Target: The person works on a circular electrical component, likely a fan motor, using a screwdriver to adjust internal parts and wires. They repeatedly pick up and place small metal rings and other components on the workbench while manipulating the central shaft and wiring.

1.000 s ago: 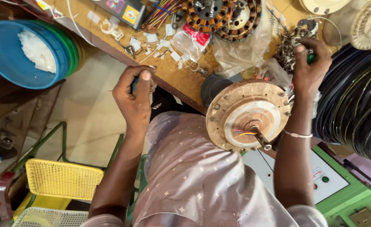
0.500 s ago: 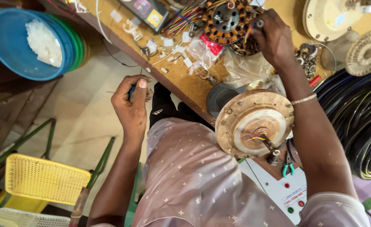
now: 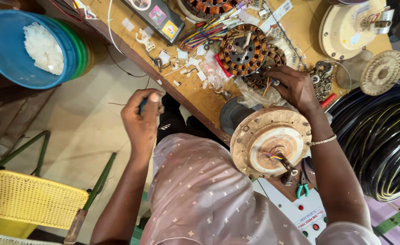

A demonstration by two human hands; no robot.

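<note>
While the left hand (image 3: 141,122) is closing around a blue-handled tool (image 3: 142,106) over the tan floor (image 3: 86,131), the right hand (image 3: 295,88) is gripping a copper-wound stator (image 3: 259,75) on the cluttered wooden bench (image 3: 200,97). Leaning against its edge is a round motor cover (image 3: 270,140); a blue tub (image 3: 14,50) and a yellow stool (image 3: 32,199) are standing on the floor.

Blue-handled tool (image 3: 142,105) in my left hand (image 3: 141,121); copper-orange wound stator (image 3: 244,49) beyond my right hand (image 3: 295,88); beside stator, multicoloured wires (image 3: 209,31); blue basin (image 3: 25,50) far left.
</note>
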